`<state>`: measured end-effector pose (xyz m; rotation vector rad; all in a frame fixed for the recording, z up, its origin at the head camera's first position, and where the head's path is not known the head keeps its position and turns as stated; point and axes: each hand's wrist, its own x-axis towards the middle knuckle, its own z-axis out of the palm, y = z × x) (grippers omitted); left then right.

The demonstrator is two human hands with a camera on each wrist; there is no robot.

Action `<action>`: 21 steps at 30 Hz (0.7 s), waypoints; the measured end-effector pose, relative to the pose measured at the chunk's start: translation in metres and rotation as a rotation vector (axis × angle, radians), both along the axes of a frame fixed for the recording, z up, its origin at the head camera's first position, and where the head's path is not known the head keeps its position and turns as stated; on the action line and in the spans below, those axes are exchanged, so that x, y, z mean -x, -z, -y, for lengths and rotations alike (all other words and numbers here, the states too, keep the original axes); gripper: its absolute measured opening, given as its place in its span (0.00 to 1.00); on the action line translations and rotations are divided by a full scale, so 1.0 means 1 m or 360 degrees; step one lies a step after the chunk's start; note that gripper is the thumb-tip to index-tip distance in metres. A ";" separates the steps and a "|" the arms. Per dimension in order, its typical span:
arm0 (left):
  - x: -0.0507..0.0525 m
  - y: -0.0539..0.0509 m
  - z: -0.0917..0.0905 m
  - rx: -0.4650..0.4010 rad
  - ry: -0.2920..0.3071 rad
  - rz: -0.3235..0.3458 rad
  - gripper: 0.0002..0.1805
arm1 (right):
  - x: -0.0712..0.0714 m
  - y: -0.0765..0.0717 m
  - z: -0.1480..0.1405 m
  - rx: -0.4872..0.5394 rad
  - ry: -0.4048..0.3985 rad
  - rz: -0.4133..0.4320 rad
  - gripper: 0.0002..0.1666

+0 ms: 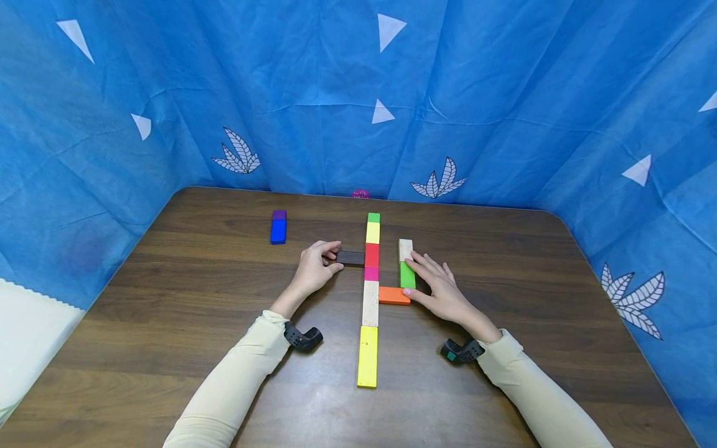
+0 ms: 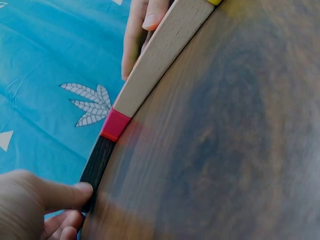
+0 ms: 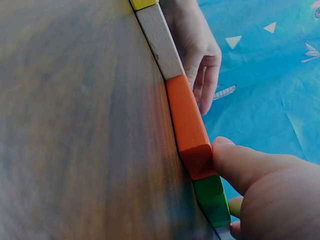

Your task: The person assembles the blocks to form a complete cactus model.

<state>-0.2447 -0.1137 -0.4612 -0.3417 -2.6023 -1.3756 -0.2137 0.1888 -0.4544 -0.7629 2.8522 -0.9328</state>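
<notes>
A column of wooden blocks runs down the middle of the table, with a pink block, a red block and a plain wood block among them. A black block lies crosswise against the column's left side; my left hand pinches its outer end between thumb and fingers. On the right, an orange block meets the plain wood block. My right hand has its fingers spread; the thumb touches the orange block's outer end, and a fingertip rests by a green block and a pale block.
A blue block and a purple block lie end to end at the back left. The column ends in a yellow block at the front. A blue cloth hangs behind the brown table.
</notes>
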 end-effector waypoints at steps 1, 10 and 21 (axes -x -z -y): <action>0.000 -0.001 0.001 -0.0001 0.0012 -0.0006 0.27 | 0.000 0.000 0.000 -0.0001 0.0001 -0.0001 0.41; 0.010 -0.016 0.033 -0.0173 -0.0260 -0.0294 0.20 | 0.000 -0.001 0.000 -0.0014 0.0001 -0.0004 0.41; 0.016 -0.022 0.109 -0.0306 -0.0711 -0.0026 0.28 | 0.000 0.001 0.001 -0.0016 0.0007 -0.0013 0.41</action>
